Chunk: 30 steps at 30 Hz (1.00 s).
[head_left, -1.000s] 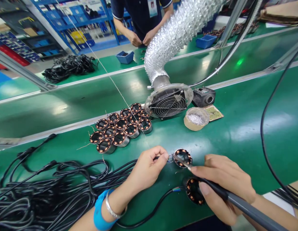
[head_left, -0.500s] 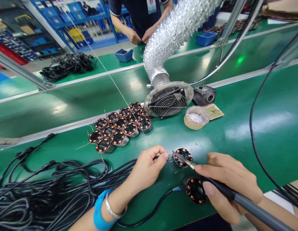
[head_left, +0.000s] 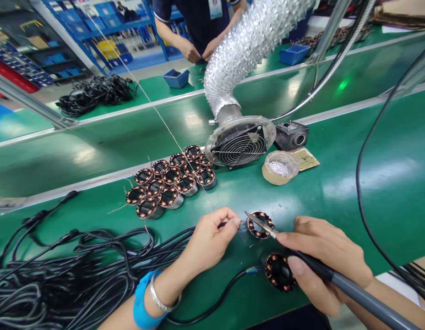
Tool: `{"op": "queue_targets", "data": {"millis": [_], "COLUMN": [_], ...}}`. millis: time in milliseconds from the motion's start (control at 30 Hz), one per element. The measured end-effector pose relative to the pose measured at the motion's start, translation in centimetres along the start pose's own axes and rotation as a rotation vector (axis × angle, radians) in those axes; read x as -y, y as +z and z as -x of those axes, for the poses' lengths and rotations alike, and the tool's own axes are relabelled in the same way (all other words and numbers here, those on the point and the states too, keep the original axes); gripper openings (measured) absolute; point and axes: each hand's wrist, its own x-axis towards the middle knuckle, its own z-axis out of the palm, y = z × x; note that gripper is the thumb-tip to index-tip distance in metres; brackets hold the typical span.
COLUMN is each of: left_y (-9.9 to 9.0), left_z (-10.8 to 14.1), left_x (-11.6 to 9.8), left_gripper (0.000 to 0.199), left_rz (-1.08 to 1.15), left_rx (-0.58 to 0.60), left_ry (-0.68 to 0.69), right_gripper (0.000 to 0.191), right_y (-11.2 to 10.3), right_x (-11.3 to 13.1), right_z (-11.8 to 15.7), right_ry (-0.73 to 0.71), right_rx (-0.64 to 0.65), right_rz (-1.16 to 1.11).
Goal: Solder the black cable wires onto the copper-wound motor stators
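My left hand pinches the end of a black cable, its thin wires reaching toward a copper-wound ring. Above that ring lies the metal tip of a soldering iron, whose dark handle is gripped in my right hand. The tip is close to the wires; contact is unclear. Nearer to me, partly behind my right thumb, sits a second wound ring. Another black cable with coloured wire ends reaches that second ring.
Several wound rings stand grouped behind my left hand. A round fan on a foil duct, a tub and a black block are farther back. Coiled cables fill the left. Across the bench, a person's hands are together.
The soldering iron's tip has shifted slightly left and up with my right hand. My left hand has stayed in nearly the same place.
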Motion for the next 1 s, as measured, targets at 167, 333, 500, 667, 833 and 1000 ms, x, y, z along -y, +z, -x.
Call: {"op": "queue_targets", "data": {"millis": [167, 333, 500, 667, 833, 1000], "left_y": [0.0, -0.1, 0.0, 0.0, -0.2, -0.5], "left_z": [0.1, 0.0, -0.1, 0.0, 0.1, 0.3], "left_x": [0.1, 0.0, -0.1, 0.0, 0.0, -0.2], "left_gripper": [0.027, 0.027, 0.027, 0.027, 0.03, 0.032], "left_rz": [-0.007, -0.006, -0.005, 0.002, 0.008, 0.06], "left_rx": [-0.002, -0.003, -0.002, 0.003, 0.051, 0.138], "left_ry": [0.002, -0.003, 0.003, -0.004, 0.027, 0.061], "right_gripper": [0.028, 0.032, 0.035, 0.046, 0.035, 0.026], "right_y": [0.2, 0.1, 0.2, 0.8, 2.0, 3.0], "right_x": [-0.2, -0.3, -0.6, -1.1, -1.9, -2.6], "right_z": [0.0, 0.0, -0.2, 0.1, -0.4, -1.3], "right_ry": [-0.001, -0.016, -0.043, -0.018, 0.098, 0.012], "right_rx": [-0.012, -0.021, -0.013, -0.059, 0.043, 0.236], "right_rz": [0.002, -0.002, 0.009, -0.019, -0.032, -0.084]}}
